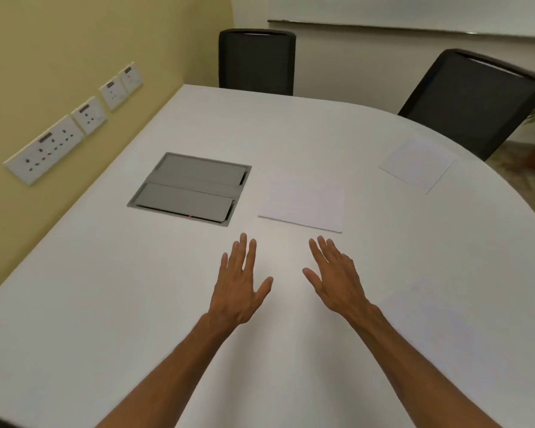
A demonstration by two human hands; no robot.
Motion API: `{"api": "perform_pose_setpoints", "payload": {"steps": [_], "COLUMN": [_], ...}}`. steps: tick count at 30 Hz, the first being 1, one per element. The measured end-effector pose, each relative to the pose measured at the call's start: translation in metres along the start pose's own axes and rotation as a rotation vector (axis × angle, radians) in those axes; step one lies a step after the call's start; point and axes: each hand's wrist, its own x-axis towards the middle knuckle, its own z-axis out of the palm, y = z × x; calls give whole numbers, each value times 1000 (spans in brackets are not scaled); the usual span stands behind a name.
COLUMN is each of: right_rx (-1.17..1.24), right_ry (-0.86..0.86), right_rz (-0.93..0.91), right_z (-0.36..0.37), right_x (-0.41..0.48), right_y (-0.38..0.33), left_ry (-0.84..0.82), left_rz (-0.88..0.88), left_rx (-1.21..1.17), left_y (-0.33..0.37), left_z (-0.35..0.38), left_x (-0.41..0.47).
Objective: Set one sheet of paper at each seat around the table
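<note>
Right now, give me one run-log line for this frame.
left hand open, empty | right hand open, empty | paper stack mid-table | sheet at right chair

— Any lettering legible in this meeting room?

— None. The wall sockets (45, 148) at far left carry small dark label strips, too blurred to read. The sheets of paper (303, 200) on the table (105, 288) show no print.

Head view, forward and down over the table (291, 134), close above it.
</note>
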Motion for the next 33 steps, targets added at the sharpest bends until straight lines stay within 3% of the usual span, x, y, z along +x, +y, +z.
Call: {"api": "perform_pose_setpoints", "payload": {"steps": [8, 16, 23, 27, 33], "right_rx": [38, 189, 391, 531, 651], "right_ry": [-80, -41, 116, 135, 204], "right_rz": [229, 527, 844, 1039, 1154], "right_z": [33, 62, 63, 64, 66], "right_x": [119, 184, 238, 260, 265], "right_y": [77, 125, 142, 146, 154], "left_ry": [-134, -75, -75, -73, -76], "left_rz": [-156, -551, -687, -714, -809], "left_rx": [-192, -619, -428, -496, -529], "left_y": [-43, -54, -66, -69, -66], "left_z": [46, 85, 98, 102, 106], "left_x": [149, 249, 307, 332, 346]}}
